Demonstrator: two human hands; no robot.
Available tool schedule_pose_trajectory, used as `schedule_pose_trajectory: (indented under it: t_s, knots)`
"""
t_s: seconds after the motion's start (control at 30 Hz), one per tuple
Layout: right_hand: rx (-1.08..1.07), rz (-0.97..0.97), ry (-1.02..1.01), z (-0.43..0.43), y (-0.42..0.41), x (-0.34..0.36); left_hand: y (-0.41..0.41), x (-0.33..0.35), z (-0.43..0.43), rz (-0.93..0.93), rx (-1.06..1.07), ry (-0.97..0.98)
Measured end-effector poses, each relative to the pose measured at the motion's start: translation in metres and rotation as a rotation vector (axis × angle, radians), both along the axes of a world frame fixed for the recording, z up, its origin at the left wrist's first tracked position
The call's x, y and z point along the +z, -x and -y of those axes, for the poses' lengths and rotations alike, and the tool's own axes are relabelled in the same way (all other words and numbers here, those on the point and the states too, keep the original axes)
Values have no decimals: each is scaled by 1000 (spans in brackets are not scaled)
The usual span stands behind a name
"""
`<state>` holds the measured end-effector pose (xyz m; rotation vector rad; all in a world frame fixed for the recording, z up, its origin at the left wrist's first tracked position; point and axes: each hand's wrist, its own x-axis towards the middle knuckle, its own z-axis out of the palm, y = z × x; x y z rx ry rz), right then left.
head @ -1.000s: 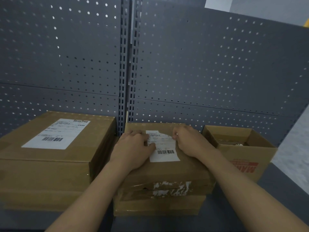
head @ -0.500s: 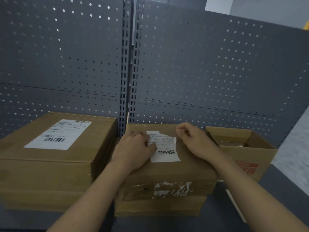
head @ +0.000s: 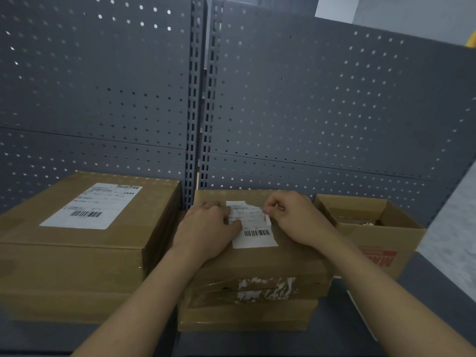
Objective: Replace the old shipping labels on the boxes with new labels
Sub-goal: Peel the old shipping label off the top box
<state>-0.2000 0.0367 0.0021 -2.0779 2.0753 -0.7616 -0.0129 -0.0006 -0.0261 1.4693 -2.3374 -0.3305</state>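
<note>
A white shipping label (head: 253, 229) with a barcode lies on top of the middle cardboard box (head: 255, 264), which is stacked on another flat box (head: 247, 315). My left hand (head: 206, 228) rests on the box top, its thumb pressing the label's left edge. My right hand (head: 293, 217) pinches the label's torn upper right edge, and a small curl of paper lifts there. The label's upper right corner is torn away. A bigger box (head: 77, 243) on the left carries its own white label (head: 90, 206).
An open cardboard box (head: 373, 233) with red print stands at the right. A grey perforated back panel (head: 309, 99) rises behind the boxes, with a slotted upright (head: 197, 99) in the middle. The dark shelf surface (head: 386, 331) runs to the front right, where a pale strip lies.
My right hand moved from lying over the label's right side to pinching its upper right edge, lifting a small curl of paper. My left hand stayed pressing on the left edge.
</note>
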Motion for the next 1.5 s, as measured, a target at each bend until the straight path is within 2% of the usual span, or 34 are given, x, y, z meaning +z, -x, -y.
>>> schedule_pose_trajectory:
  t_s: [0.2, 0.4, 0.57, 0.77, 0.93, 1.07, 1.5]
  knots:
    - [4, 74, 47, -12, -14, 14, -1, 0, 1, 2, -14, -14]
    - [61, 294, 129, -20, -17, 15, -1, -2, 3, -3, -12, -22]
    - [96, 94, 52, -20, -10, 13, -1, 0, 2, 2, -21, -19]
    - [4, -194, -218, -18, -1, 8, -1, -1, 3, 2, -15, -18]
    - [62, -221, -276, -20, 2, 12, -1, -1, 1, -5, -10, -19]
    - [112, -359, -222, -24, 0, 13, -1, 0, 1, -6, -16, -18]
    - [211, -85, -24, -39, 1, -3, 0, 1, 0, -7, -6, -15]
